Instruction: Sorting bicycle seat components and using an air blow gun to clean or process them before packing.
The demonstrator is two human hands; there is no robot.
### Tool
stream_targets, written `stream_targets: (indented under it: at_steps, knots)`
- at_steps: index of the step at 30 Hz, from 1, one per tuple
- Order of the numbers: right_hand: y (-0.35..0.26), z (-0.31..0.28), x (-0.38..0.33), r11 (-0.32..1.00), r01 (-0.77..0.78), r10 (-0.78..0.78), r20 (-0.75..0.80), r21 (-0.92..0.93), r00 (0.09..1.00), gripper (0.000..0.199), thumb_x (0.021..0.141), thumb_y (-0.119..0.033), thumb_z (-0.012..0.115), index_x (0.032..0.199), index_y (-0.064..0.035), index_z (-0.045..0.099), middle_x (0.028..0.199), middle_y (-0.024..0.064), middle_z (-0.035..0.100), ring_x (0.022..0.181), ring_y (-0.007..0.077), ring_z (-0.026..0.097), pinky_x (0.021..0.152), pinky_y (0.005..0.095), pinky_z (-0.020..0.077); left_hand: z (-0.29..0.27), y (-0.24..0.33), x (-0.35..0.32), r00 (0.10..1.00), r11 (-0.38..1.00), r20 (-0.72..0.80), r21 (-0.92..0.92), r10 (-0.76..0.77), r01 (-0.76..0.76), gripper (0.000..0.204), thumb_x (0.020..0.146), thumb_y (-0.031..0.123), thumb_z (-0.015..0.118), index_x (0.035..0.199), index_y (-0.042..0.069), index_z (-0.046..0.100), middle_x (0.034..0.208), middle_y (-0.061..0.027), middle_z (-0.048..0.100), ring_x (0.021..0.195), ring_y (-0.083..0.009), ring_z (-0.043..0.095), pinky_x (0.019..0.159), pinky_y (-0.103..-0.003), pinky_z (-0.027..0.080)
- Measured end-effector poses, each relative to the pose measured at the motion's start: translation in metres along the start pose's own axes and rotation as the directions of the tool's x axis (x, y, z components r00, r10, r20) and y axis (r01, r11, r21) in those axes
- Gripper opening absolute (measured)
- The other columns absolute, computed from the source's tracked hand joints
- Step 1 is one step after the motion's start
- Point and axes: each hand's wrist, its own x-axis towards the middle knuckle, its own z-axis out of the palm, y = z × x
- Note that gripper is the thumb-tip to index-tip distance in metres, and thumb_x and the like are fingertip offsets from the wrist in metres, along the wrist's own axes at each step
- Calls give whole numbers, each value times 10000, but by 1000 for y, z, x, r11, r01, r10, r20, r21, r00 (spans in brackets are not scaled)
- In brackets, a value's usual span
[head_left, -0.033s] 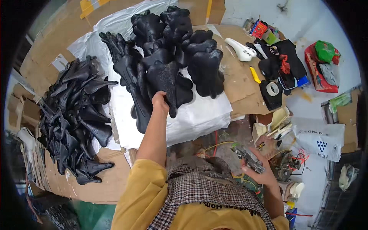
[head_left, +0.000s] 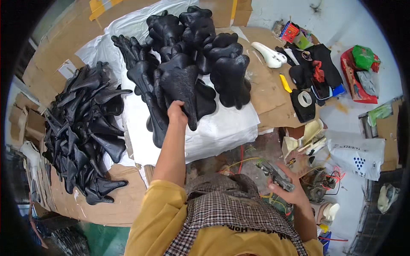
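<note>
My left hand [head_left: 177, 113] is closed on the near end of a black bicycle saddle [head_left: 178, 84], which lies at the front of a pile of similar saddles. The saddle's broad part points away from me, and its top has a rough sheen. My right hand [head_left: 291, 187] is wrapped round a dark metallic hand tool [head_left: 279, 177] with green on its far end, held low at the right of my apron. The fingers partly cover the tool, so its exact kind is unclear. More black saddles [head_left: 230, 81] are stacked on a white sheet [head_left: 226, 134].
On the left, a heap of loose black saddles [head_left: 85, 132] covers the cardboard [head_left: 115, 209]. At the right stand a white saddle [head_left: 269, 55], a yellow-handled tool [head_left: 285, 83], a tape roll [head_left: 304, 99] and a red bag [head_left: 358, 79]. Wires [head_left: 335, 175] and a white plastic bag [head_left: 356, 155] lie lower right.
The sheen on top of the saddle under my left hand looks different, streakier now. Both hands stay almost in place, with the right hand and its tool shifted only very slightly.
</note>
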Motion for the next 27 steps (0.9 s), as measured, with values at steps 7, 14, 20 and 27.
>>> stream_targets:
  at_steps: [7,14,20,27]
  knots:
    - [-48,-10,42,965,187,-168,-113,187,979,577,751,-88,683,1257,9,423,848,24,582,762,92,544,692,238,453,-19,109,-57,966,975,182,-162,184,-155,551,642,80,428,1178,-31,489,1207,-156,530,1152,-323,457,1037,-426,303]
    - [-8,-30,23,987,102,-93,-72,126,993,623,743,-105,690,1271,33,388,894,47,577,791,105,547,713,253,458,-10,86,-52,970,985,225,-160,95,-59,565,635,61,426,1190,-32,469,1184,-142,542,1143,-297,466,1032,-400,314]
    - [19,-54,-10,994,-66,36,-299,-90,954,602,742,-121,702,1258,24,427,859,36,603,763,107,557,702,253,457,23,9,-12,968,998,249,34,42,-52,443,628,-32,444,1060,-10,536,1050,-99,586,986,-265,531,922,-338,393]
    - [-36,-63,-14,974,209,-151,-445,84,883,619,744,-225,694,1220,56,416,816,89,584,703,129,561,660,255,461,33,-14,-5,981,806,173,565,93,-176,279,596,-24,548,872,15,536,808,-40,553,738,-188,509,681,-275,412]
